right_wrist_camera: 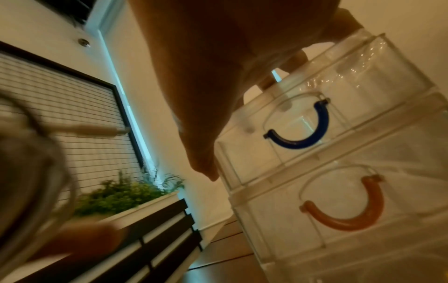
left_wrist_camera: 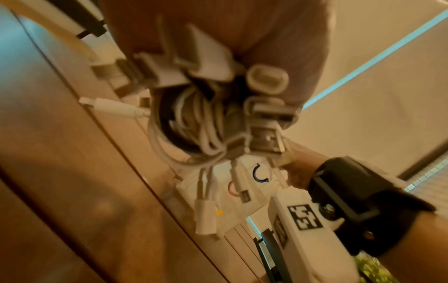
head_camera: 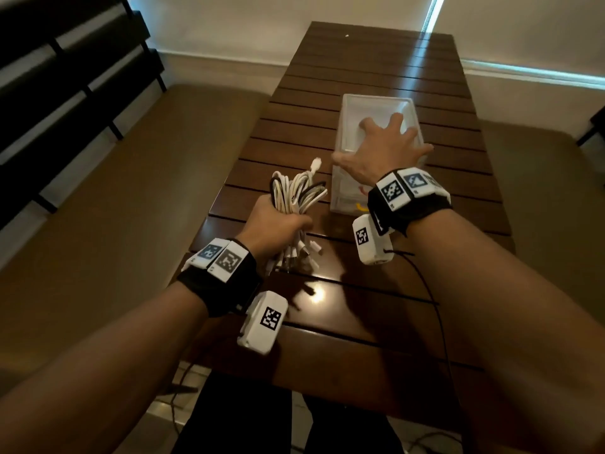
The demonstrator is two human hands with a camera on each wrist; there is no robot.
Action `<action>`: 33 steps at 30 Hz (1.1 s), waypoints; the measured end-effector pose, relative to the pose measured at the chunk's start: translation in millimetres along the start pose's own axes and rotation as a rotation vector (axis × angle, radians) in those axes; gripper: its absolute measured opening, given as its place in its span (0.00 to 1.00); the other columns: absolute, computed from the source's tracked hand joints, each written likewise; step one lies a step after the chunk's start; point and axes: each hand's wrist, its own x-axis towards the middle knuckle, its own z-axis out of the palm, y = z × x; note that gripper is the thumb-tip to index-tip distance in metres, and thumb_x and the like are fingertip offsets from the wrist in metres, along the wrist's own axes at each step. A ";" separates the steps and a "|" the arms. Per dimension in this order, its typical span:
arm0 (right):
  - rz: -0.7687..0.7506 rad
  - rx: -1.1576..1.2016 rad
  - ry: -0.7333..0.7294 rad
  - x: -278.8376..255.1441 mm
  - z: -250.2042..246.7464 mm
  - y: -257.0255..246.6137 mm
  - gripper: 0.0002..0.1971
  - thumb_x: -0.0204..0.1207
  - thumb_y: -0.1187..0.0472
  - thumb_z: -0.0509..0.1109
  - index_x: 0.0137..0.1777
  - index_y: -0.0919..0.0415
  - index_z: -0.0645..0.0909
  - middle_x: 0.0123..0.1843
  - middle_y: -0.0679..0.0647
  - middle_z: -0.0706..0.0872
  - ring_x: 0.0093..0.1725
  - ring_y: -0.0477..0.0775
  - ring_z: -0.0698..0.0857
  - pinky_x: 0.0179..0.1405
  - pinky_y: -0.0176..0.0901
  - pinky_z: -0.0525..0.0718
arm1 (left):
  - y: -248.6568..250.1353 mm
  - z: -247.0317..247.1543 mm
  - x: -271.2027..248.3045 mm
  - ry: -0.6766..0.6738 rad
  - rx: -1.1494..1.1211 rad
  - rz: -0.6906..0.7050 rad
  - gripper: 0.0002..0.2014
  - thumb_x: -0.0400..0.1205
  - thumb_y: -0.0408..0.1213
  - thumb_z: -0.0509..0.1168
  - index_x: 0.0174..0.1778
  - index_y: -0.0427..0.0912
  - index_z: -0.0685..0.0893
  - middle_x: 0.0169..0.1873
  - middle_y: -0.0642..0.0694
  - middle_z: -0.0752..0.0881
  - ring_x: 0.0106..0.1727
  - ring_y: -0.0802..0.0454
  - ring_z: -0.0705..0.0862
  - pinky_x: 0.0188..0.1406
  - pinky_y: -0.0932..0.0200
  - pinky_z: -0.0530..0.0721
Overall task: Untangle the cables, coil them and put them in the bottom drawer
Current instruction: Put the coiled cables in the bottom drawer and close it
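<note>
Gripping coiled cables beside the drawers.
Left hand fists the bundle; right hand lies spread, fingers straight, atop the drawers on the counter.

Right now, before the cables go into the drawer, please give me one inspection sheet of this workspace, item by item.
Surface: dark slatted wooden table, glare near the front edge.
Job's things: bundle of white cables, coiled, plugs hanging out below the fist; clear drawer unit with blue handle above orange handle, both drawers closed; a yellow handle lower down.
Clutter: nothing seen.
Grippers: left hand grips the bundle; right hand lies spread on top of the unit.
Cables: thin black wire runs from the right wrist device over the table edge.
Surroundings: cushioned benches, wall, planter.
</note>
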 end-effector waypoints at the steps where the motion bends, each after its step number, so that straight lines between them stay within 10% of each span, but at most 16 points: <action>1: -0.020 -0.005 -0.005 -15.1 -1.2 -2.6 0.38 0.64 0.27 0.65 0.72 0.44 0.70 0.77 0.60 0.65 0.74 0.73 0.65 0.67 0.81 0.59 | 2.0 -3.1 -4.3 -0.003 0.021 0.068 0.09 0.71 0.22 0.72 0.35 0.42 0.84 0.28 0.47 0.85 0.26 0.62 0.83 0.26 0.67 0.81; 8: -0.272 -0.057 -0.105 -112.5 -12.3 -6.6 0.42 0.66 0.27 0.67 0.79 0.39 0.61 0.76 0.56 0.64 0.76 0.67 0.65 0.69 0.73 0.65 | 13.8 -47.3 -29.7 -0.354 0.335 0.373 0.40 0.70 0.21 0.73 0.78 0.47 0.71 0.55 0.63 0.84 0.53 0.77 0.81 0.53 0.80 0.75; 12: -0.365 0.385 -0.190 -128.4 -20.4 9.6 0.40 0.65 0.47 0.80 0.78 0.45 0.69 0.75 0.53 0.69 0.74 0.52 0.70 0.71 0.45 0.68 | 3.7 -55.1 -40.7 -0.326 0.376 0.358 0.39 0.70 0.21 0.73 0.77 0.49 0.73 0.50 0.64 0.84 0.48 0.79 0.81 0.45 0.84 0.74; 14: -0.281 0.635 0.020 -132.4 -15.5 23.8 0.25 0.69 0.59 0.76 0.68 0.51 0.79 0.66 0.53 0.76 0.64 0.47 0.75 0.64 0.34 0.70 | -0.3 -56.9 -38.8 -0.292 0.377 0.367 0.37 0.69 0.22 0.73 0.75 0.50 0.76 0.48 0.64 0.85 0.45 0.80 0.81 0.46 0.82 0.76; 17: -0.017 0.805 0.290 -143.2 8.9 38.0 0.09 0.69 0.64 0.69 0.48 0.53 0.79 0.51 0.53 0.83 0.49 0.49 0.80 0.56 0.48 0.82 | -2.6 -60.7 -33.3 -0.266 0.407 0.396 0.33 0.68 0.28 0.76 0.70 0.49 0.82 0.53 0.55 0.89 0.53 0.65 0.85 0.59 0.65 0.82; 20: 0.144 0.950 0.001 -150.1 35.7 40.6 0.25 0.70 0.63 0.72 0.68 0.54 0.74 0.63 0.54 0.79 0.60 0.52 0.80 0.62 0.51 0.82 | -0.8 -65.6 -32.6 -0.292 0.345 0.404 0.26 0.70 0.26 0.76 0.66 0.41 0.84 0.49 0.52 0.89 0.47 0.72 0.85 0.52 0.75 0.81; 23: 0.087 1.138 -0.188 -158.0 51.4 35.2 0.29 0.72 0.73 0.69 0.73 0.56 0.71 0.61 0.53 0.83 0.52 0.49 0.85 0.50 0.47 0.88 | 3.1 -69.5 -35.2 -0.282 0.383 0.385 0.24 0.70 0.25 0.75 0.64 0.41 0.85 0.46 0.53 0.89 0.44 0.72 0.85 0.45 0.78 0.80; 28: 0.130 1.027 -0.094 -171.4 60.8 36.5 0.17 0.74 0.68 0.68 0.62 0.54 0.77 0.50 0.49 0.83 0.45 0.46 0.84 0.37 0.50 0.89 | 1.3 -76.0 -35.9 -0.220 0.645 0.346 0.27 0.67 0.41 0.75 0.64 0.58 0.83 0.52 0.56 0.89 0.54 0.55 0.87 0.60 0.49 0.85; 31: 0.075 0.822 0.134 -187.1 63.9 34.7 0.04 0.73 0.67 0.66 0.44 0.59 0.81 0.39 0.49 0.83 0.37 0.45 0.80 0.38 0.43 0.81 | 3.3 -73.6 -37.0 -0.169 0.792 0.347 0.27 0.62 0.50 0.69 0.60 0.59 0.82 0.49 0.56 0.89 0.52 0.51 0.87 0.58 0.44 0.86; 33: -0.053 0.716 -0.024 -197.1 66.7 23.3 0.08 0.72 0.65 0.67 0.47 0.57 0.85 0.43 0.51 0.88 0.42 0.50 0.85 0.45 0.45 0.84 | 1.8 -70.8 -38.5 -0.146 0.783 0.352 0.26 0.63 0.51 0.69 0.60 0.59 0.82 0.49 0.56 0.89 0.52 0.51 0.87 0.57 0.44 0.86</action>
